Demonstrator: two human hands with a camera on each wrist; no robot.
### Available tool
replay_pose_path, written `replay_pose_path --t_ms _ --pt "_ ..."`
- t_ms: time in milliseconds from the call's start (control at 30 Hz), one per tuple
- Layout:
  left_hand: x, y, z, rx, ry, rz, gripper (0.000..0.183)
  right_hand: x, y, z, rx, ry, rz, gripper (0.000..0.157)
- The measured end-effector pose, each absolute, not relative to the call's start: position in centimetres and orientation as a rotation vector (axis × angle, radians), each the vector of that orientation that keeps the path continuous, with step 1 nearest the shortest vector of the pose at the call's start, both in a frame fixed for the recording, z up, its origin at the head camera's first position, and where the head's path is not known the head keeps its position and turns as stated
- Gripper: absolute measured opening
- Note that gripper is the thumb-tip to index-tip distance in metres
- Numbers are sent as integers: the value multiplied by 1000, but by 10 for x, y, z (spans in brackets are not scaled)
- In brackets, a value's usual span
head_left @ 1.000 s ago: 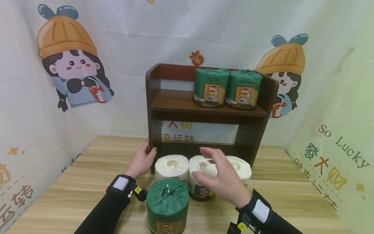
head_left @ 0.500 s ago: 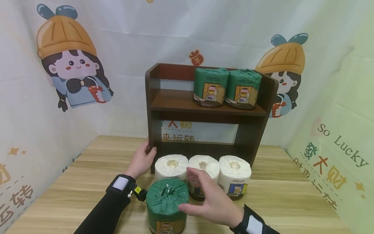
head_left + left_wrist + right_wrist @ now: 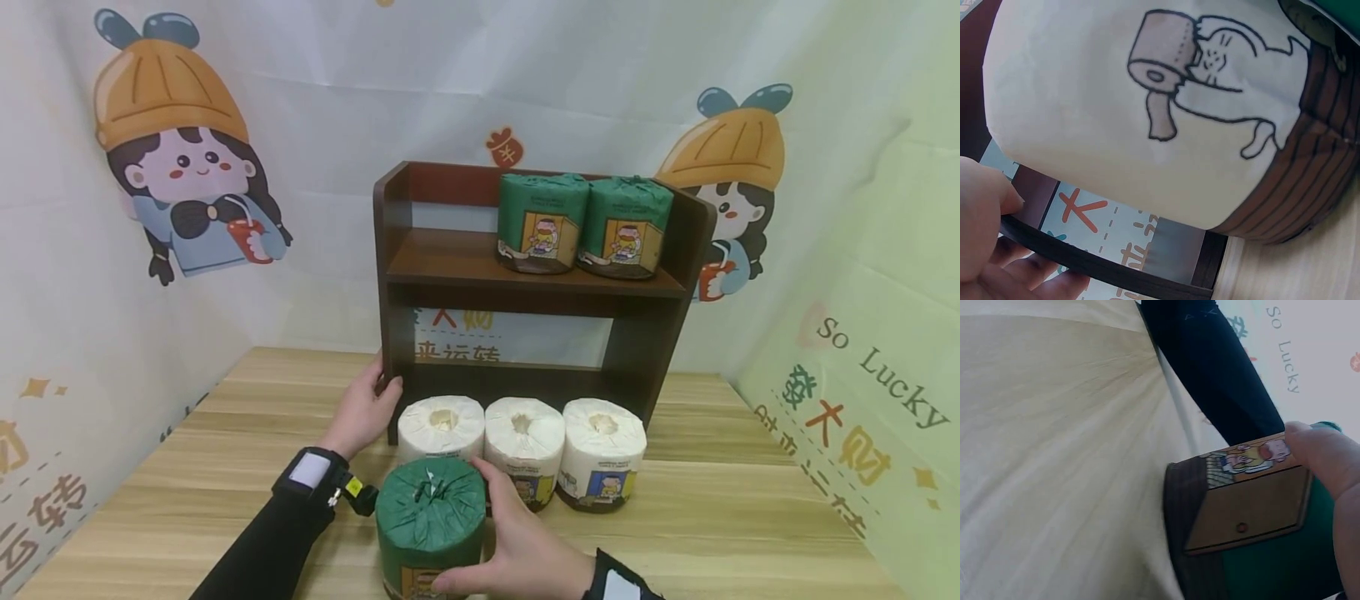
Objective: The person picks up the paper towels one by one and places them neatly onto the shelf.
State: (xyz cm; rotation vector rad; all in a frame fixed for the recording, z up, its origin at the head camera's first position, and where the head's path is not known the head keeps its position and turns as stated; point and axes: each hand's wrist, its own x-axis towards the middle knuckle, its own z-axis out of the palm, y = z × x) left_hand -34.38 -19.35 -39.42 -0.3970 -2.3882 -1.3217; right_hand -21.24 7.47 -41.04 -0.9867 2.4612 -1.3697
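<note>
Right hand [image 3: 517, 542] grasping the front roll [image 3: 427, 508], green, upright on the counter [image 3: 750, 500], thumb on its front and fingers round the right side. Just behind it, three white rolls [image 3: 522, 442] stand in a row before the shelf [image 3: 450, 254], left hand [image 3: 363, 412] clamped on that unit's left panel, thumb and fingers either side of the edge. Farther up, two more green rolls [image 3: 543, 225] sit upright side by side, right half of the upper tier.
</note>
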Motion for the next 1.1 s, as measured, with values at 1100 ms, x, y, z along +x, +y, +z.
replay_pose_path --t_ms 1100 --pt "-343 -193 -393 -401 -2397 -1319 53 -219 60 -435 -1139 2369 -1576 90"
